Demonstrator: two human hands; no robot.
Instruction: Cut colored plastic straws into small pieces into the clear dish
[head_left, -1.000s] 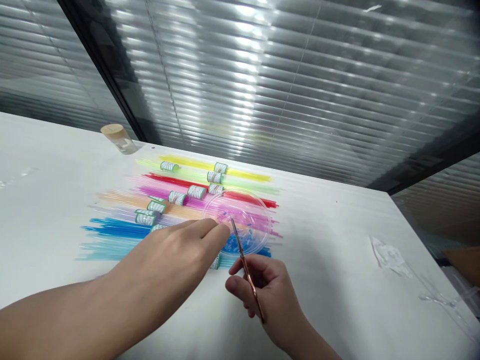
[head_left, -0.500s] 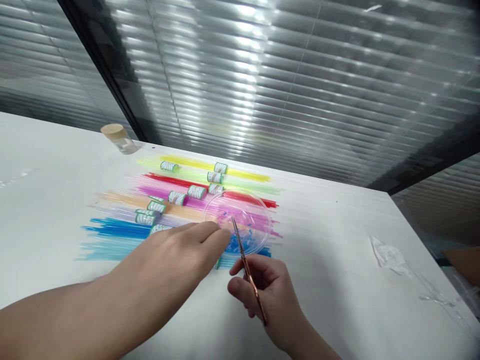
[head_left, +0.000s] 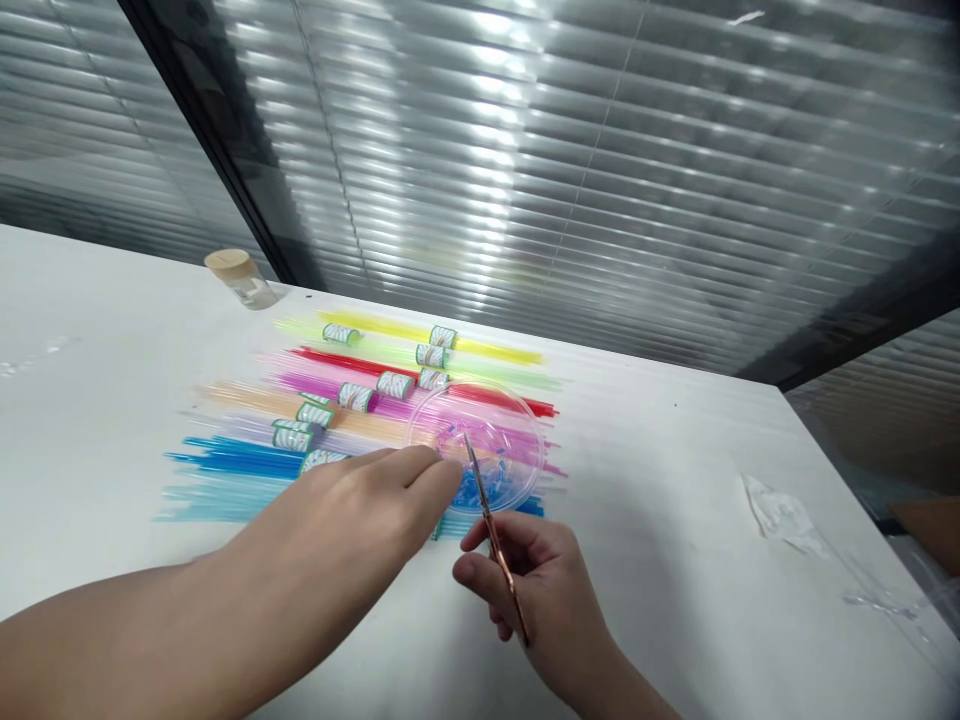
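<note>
My right hand (head_left: pixel 536 580) grips copper-coloured scissors (head_left: pixel 495 545), their blades pointing up and away over a clear round bowl (head_left: pixel 541 440). Small cut pieces (head_left: pixel 491 480), mostly blue, lie in the bowl. Close to the blades on the left, my left hand (head_left: pixel 382 495) is closed in a pinch; what its fingertips hold is hidden behind the hand. Beneath and beyond my left hand lie bundles of thin coloured sticks, among them blue ones (head_left: pixel 232 455), red ones (head_left: pixel 510 397) and yellow ones (head_left: pixel 495 350), bound with patterned paper bands (head_left: pixel 356 397).
A jar with a wooden lid (head_left: pixel 232 265) stands at the table's back left. Crumpled clear plastic (head_left: pixel 784 515) lies on the right of the white table (head_left: pixel 660 470). Behind the table's far edge are window blinds (head_left: pixel 465 150).
Both hands stay nearly in place over the bowl. The scissors shift only slightly, and the whole view moves by a few pixels.
</note>
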